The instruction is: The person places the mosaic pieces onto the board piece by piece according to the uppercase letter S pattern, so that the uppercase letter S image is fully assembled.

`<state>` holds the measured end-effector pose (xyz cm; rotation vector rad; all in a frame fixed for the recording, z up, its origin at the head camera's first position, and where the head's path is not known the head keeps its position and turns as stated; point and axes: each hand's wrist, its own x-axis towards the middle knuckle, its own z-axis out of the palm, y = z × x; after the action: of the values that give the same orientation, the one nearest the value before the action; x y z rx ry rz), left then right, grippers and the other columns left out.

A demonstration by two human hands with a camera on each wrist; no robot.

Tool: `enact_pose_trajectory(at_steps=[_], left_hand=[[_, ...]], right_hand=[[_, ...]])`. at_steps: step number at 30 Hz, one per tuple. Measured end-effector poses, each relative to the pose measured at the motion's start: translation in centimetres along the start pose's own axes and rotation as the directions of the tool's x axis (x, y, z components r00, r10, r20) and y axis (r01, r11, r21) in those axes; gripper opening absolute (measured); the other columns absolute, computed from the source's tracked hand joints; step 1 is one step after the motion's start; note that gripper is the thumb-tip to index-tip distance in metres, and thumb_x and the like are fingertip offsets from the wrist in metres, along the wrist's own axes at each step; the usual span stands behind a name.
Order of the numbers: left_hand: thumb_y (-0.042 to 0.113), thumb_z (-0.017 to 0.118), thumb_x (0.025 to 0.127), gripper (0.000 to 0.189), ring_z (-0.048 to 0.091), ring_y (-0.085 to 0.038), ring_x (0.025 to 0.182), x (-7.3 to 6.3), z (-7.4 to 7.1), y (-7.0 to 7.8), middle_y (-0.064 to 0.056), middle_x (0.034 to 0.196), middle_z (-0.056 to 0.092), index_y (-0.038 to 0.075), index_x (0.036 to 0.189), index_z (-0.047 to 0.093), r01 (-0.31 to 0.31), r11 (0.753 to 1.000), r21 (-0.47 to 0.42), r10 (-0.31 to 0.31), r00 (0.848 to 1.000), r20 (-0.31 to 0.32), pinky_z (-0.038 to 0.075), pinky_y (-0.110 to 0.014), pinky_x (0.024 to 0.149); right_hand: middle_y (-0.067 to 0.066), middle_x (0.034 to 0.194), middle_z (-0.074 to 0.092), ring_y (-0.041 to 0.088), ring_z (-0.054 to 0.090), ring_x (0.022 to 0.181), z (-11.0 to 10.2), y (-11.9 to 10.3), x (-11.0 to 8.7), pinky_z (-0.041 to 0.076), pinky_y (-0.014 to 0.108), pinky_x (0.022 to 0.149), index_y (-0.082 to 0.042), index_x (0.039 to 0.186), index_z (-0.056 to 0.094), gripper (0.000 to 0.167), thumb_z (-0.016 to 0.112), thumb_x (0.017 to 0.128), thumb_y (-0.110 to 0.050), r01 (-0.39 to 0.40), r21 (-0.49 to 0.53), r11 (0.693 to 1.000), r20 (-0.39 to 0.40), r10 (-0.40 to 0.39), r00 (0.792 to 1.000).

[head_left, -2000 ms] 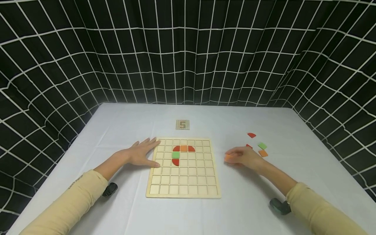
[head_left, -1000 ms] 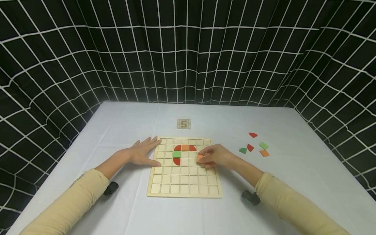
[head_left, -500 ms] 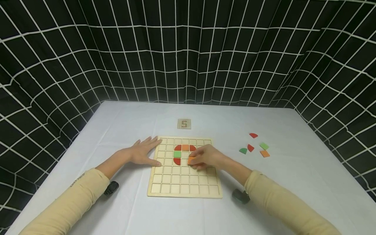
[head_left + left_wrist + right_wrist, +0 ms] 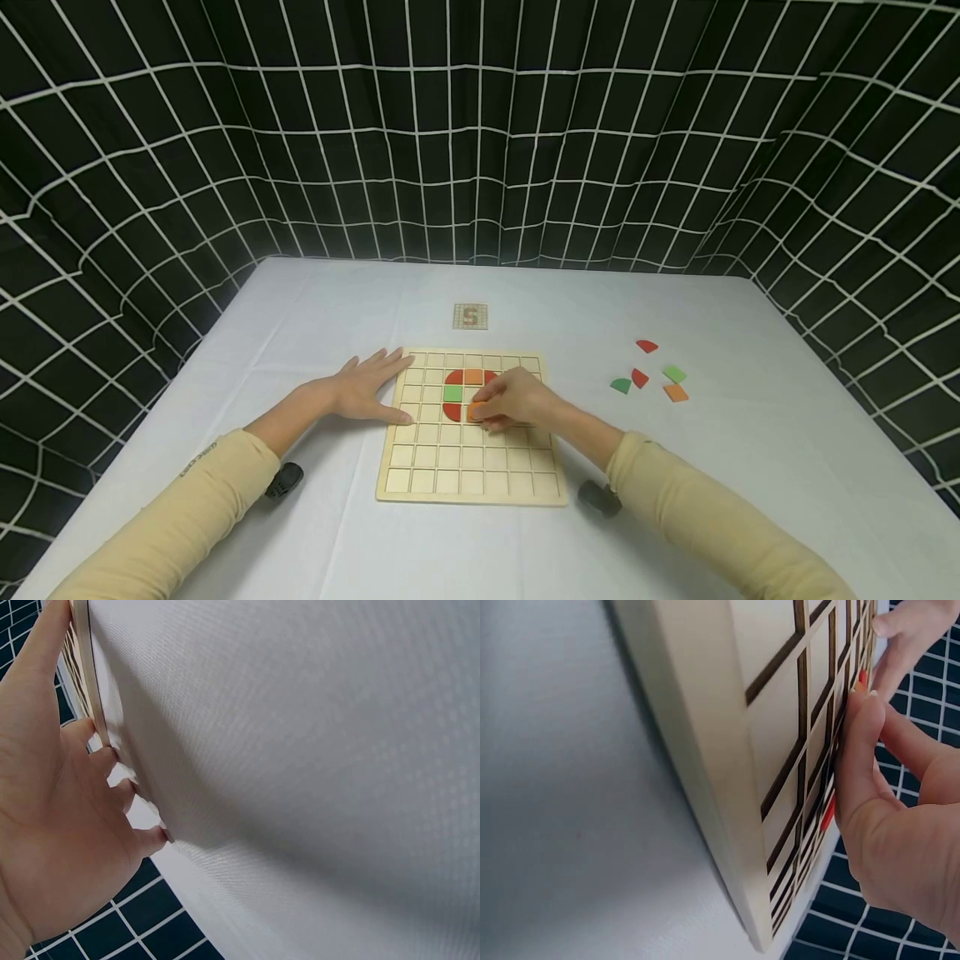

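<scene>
My right hand (image 4: 517, 398) pinches an orange square tile (image 4: 476, 412) at a cell of the wooden grid board (image 4: 471, 495), just right of a red quarter-circle tile (image 4: 452, 412). Above that lie a light green square tile (image 4: 453, 393), another red quarter circle (image 4: 454, 377) and a second orange square (image 4: 473, 377); a further red one is partly behind the right hand. With fingers spread, my left hand (image 4: 360, 390) rests at the board's left edge, thumb and fingertips touching it. In the right wrist view, the right thumb and fingers (image 4: 866, 724) meet around the tile, mostly hidden.
Loose tiles lie right of the board: red quarter circles (image 4: 647, 346), a dark green quarter circle (image 4: 621, 385), a light green square (image 4: 674, 373) and an orange square (image 4: 676, 392). Behind the board lies a small card (image 4: 470, 317) with an S pattern. Dark grid curtains (image 4: 480, 133) surround the white table.
My right hand has carried the orange square tile leftward from the table's right side onto the board, next to the lower red quarter circle. The left hand has stayed at the board's edge.
</scene>
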<state>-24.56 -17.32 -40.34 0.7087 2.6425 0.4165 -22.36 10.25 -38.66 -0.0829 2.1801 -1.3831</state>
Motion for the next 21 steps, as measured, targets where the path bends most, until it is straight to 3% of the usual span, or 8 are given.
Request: enact_pose_trajectory(at_steps=[21], left_hand=[[0.065,0.062,0.079,0.104,0.004,-0.038,0.142,-0.11,-0.16,0.25,-0.016,0.158,0.009,0.009,0.153,0.016,0.007,1.0,-0.001,-0.007,1.0,0.006,0.002,-0.064,0.109]], right_hand=[[0.011,0.072,0.067,0.014,0.062,0.055,0.3,0.04,-0.07,0.057,0.028,0.061,0.002,0.092,0.068,0.012,0.073,0.083,-0.004,0.03,-0.075,0.997,-0.03,-0.033,0.999]])
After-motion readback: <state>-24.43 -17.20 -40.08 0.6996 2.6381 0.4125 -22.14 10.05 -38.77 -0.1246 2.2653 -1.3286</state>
